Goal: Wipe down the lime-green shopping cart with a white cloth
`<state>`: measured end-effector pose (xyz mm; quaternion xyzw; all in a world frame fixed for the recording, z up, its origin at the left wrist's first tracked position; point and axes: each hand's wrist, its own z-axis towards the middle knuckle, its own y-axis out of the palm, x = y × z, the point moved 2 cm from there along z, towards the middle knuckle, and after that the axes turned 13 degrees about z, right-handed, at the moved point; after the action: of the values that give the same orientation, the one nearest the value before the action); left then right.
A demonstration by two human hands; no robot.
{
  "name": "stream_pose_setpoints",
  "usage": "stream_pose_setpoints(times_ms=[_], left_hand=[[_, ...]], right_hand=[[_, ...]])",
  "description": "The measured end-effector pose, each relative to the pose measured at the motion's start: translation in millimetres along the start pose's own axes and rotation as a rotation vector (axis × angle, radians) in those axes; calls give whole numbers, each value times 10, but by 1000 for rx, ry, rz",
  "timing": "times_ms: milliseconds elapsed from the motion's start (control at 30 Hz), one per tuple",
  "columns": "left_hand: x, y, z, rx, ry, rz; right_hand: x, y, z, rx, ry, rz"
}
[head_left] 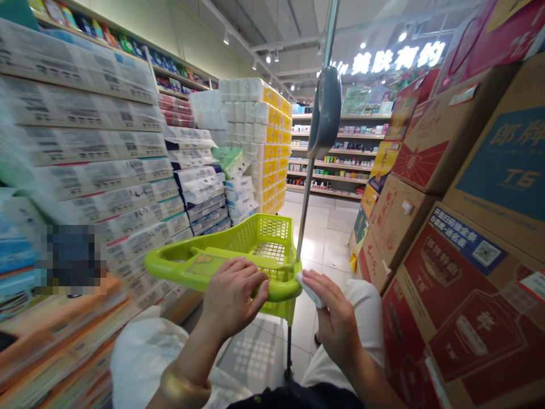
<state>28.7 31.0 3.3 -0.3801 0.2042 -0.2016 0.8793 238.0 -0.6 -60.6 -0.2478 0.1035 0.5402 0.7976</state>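
Observation:
A lime-green plastic shopping cart basket (259, 236) stands in front of me in a shop aisle. My left hand (232, 295) is curled over the basket's near rim, gripping it. At the basket's right corner my right hand (334, 318) pinches a small white cloth or tissue (310, 288) and presses it against the rim. A metal pole (313, 165) rises from that corner, with a grey oval holder (326, 111) on it. The basket looks empty.
Stacks of wrapped tissue packs (102, 165) fill the left side. Red and brown cartons (460, 227) are piled on the right. A white tiled floor (326, 227) runs ahead to far shelves (340, 165). A yellow-and-white paper stack (264, 142) stands further down.

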Motion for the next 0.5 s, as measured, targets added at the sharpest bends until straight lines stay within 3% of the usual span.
stream_pose_setpoints(times_ms=[133, 333, 500], left_hand=[[-2, 7, -2, 22, 5, 14], [5, -2, 3, 15, 5, 13], [-6, 0, -3, 30, 10, 16]], right_hand=[[-62, 37, 29, -130, -106, 6], [-27, 2, 99, -17, 49, -32], [-152, 40, 185, -168, -37, -6]])
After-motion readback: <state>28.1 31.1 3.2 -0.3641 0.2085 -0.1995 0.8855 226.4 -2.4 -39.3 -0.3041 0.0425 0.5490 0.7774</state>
